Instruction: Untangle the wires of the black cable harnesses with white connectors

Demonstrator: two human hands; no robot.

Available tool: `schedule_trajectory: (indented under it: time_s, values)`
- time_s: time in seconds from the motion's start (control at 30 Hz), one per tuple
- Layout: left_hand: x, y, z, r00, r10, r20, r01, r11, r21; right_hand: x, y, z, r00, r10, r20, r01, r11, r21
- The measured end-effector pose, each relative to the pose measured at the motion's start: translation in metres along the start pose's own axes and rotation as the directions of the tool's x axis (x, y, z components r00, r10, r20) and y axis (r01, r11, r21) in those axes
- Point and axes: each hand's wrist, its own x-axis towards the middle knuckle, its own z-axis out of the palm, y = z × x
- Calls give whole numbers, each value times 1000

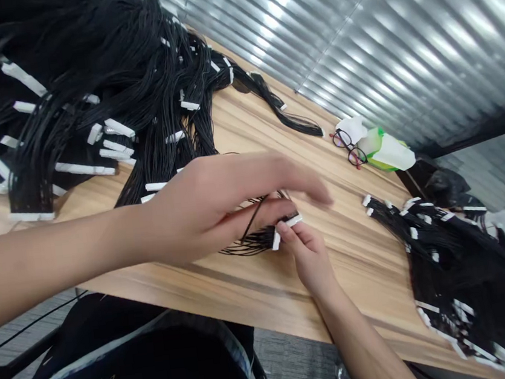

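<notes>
A wire harness of thin black wires (252,243) ending in a white connector (276,240) is between my hands, over the table's front half. My right hand (311,259) is closed, its thumb and fingers pinching the white connector. From the left, my left hand (231,201) reaches over the wires. Its thumb lies along the wires at the connector, while its fingers stretch out above, apart from the thumb and slightly blurred. Part of the harness is hidden behind the left hand.
A big heap of black wire harnesses (98,79) with white connectors covers the table's left side. Another pile of harnesses (468,286) lies at right. Eyeglasses (349,148) and a green-and-white packet (385,149) sit at the back, near a corrugated metal wall (354,38).
</notes>
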Motion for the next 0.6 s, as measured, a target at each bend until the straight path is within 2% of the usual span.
schedule_trajectory:
  time_s: [0.03,0.07,0.1,0.13,0.2,0.27,0.3,0.33,0.4,0.47,0.53,0.6]
  values:
    - [-2,-3,8,996,38,-84,-25,987,157,1,-1,1,997,12,-71,-5,996,87]
    - [-2,-6,16,980,148,-136,-103,952,289,2,-2,1,990,23,-143,3,984,178]
    - [-1,-9,24,951,293,-97,-234,890,391,2,-5,2,978,28,-208,27,966,258]
    - [3,-13,32,920,390,38,-365,817,447,1,-8,2,967,25,-255,60,945,321]
    - [18,-20,44,883,415,221,-469,760,450,-1,-14,-1,959,8,-283,110,912,396]
    - [42,-25,50,899,328,291,-423,823,380,-4,-18,-13,950,-35,-310,172,888,426]
    - [56,-26,53,884,338,322,-442,829,343,-7,-19,-24,941,-64,-332,204,890,408]
    - [71,-26,55,865,362,348,-468,832,297,-10,-19,-40,927,-100,-362,237,903,358]
    - [103,-27,63,800,433,415,-535,828,168,-21,-16,-83,869,-207,-449,294,947,131]
    - [136,-28,75,717,494,491,-569,822,4,-43,-11,-136,750,-385,-539,278,921,-272]
    - [173,-28,94,627,545,557,-567,809,-153,-75,-6,-188,655,-439,-615,222,890,-398]
    - [214,-26,119,558,565,608,-509,811,-287,-109,0,-231,580,-475,-662,152,861,-485]
